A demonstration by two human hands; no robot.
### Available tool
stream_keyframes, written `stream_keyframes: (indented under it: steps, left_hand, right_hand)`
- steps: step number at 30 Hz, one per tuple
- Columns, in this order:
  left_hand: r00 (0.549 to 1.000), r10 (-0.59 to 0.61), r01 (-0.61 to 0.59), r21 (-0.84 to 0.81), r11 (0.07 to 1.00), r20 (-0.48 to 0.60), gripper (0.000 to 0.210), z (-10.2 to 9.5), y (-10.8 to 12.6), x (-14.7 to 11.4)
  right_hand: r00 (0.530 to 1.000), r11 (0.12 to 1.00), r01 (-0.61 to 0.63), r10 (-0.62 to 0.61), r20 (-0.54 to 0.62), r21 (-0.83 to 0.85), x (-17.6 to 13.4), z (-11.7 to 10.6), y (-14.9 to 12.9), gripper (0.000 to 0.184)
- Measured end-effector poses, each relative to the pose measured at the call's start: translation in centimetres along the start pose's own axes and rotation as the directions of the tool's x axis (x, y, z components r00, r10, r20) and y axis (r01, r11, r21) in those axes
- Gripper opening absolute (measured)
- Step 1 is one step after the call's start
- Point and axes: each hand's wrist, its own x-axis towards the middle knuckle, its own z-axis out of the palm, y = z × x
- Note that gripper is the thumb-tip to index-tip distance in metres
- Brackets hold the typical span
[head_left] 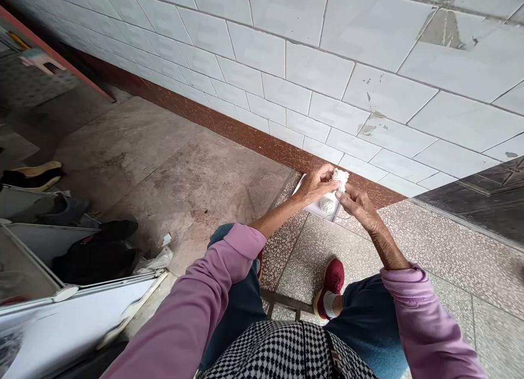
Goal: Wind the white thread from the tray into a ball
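Note:
My left hand (315,183) and my right hand (358,204) meet in front of me, above the floor near the wall. Both pinch a small white crumpled lump (340,178) between the fingertips. Just below the hands a white square tray (323,207) lies on the floor against the wall base, with a round whitish ball (326,205) in it. Pink sleeves cover both forearms. My red shoe (332,278) rests on the speckled floor below.
A white tiled wall (286,57) with a brown base strip runs close ahead. At the left stand white shelves (73,308) with dark shoes (61,207) and a black bag (96,256). A stool bar (284,301) shows between my knees.

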Motion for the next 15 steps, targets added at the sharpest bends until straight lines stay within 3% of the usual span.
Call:
stream_keyframes:
  steps: [5, 11, 15]
  left_hand:
    - [0.985, -0.113, 0.119, -0.038, 0.992, 0.128, 0.038, -1.0, 0.1, 0.0]
    - [0.985, -0.171, 0.161, -0.205, 0.965, -0.032, 0.038, -0.1, -0.9, -0.4]
    - [0.979, -0.202, 0.192, -0.226, 0.955, -0.023, 0.039, 0.3, -1.1, -0.6]
  right_hand:
    - [0.999, 0.999, 0.046, -0.046, -0.027, -0.017, 0.1, 0.3, 0.1, 0.057]
    - [0.997, 0.996, 0.062, -0.065, -0.048, -0.057, 0.1, 1.7, 0.0, 0.058]
    - [0.993, 0.994, 0.080, -0.087, -0.085, -0.075, 0.4, 1.5, 0.4, 0.059]
